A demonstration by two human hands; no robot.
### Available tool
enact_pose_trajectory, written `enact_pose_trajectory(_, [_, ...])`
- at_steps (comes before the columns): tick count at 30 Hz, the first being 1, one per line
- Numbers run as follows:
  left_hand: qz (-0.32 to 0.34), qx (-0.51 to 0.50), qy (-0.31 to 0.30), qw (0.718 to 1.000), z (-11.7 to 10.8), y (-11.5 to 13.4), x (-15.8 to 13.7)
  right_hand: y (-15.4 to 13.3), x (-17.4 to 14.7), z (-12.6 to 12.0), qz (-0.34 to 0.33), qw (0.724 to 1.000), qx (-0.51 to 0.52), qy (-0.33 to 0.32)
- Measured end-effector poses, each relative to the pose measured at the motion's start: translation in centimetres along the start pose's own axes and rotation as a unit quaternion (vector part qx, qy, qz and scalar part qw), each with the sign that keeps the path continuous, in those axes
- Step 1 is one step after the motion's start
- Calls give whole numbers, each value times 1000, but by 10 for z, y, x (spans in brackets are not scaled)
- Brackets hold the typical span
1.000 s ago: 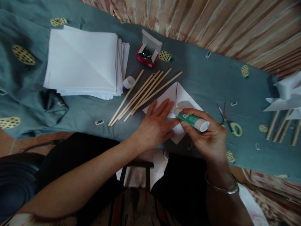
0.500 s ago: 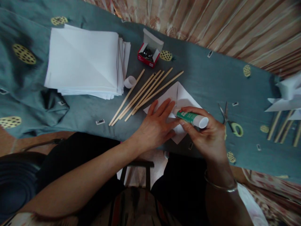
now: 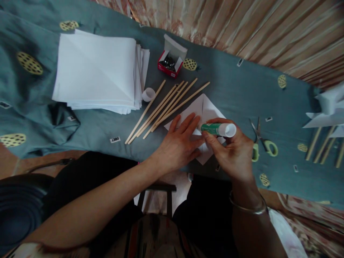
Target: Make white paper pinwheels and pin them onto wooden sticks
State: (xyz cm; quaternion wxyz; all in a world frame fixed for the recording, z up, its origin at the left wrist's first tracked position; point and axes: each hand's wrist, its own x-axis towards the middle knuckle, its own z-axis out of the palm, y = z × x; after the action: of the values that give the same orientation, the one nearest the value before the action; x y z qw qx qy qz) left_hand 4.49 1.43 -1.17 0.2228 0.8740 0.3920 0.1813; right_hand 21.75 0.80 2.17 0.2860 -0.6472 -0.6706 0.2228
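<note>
A white square of paper (image 3: 211, 107) with cuts in it lies turned cornerwise on the cloth in front of me. My left hand (image 3: 181, 141) rests flat on its left part with the fingers spread. In my right hand (image 3: 232, 150) is a green and white glue stick (image 3: 215, 129), gripped between thumb and fingers. Its tip is down at the paper's middle, close to my left fingertips; whether it touches there I cannot tell. Several thin wooden sticks (image 3: 169, 105) lie just left of the paper. A white cap (image 3: 148, 94) sits beside them.
A stack of white paper (image 3: 96, 68) lies at the left on the green tablecloth (image 3: 242, 93). An open red box (image 3: 170, 64) of small metal pieces stands behind the sticks. Scissors (image 3: 262, 139) lie right of my hand. White paper pinwheels (image 3: 329, 107) on sticks are at the far right.
My right hand has swung the glue stick to lie more level and shifted slightly left, uncovering more of the scissors. The left hand stays put on the paper.
</note>
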Motion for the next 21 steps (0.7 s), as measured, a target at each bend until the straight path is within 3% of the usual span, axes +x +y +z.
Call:
enact_pose_trajectory(5, [-1, -1, 4, 1000, 0, 0, 0, 2, 0, 5, 2, 999, 0, 33])
enact_pose_trajectory(9, [-1, -4, 1, 1000, 0, -1, 0, 7, 1, 7, 23, 996, 79, 46])
enact_pose_trajectory(17, [0, -11, 0, 1000, 0, -2, 0, 19, 8, 5, 116, 948, 292, 55])
enact_pose_trajectory(21, [3, -10, 6, 1000, 0, -2, -1, 25, 8, 6, 159, 927, 334, 59])
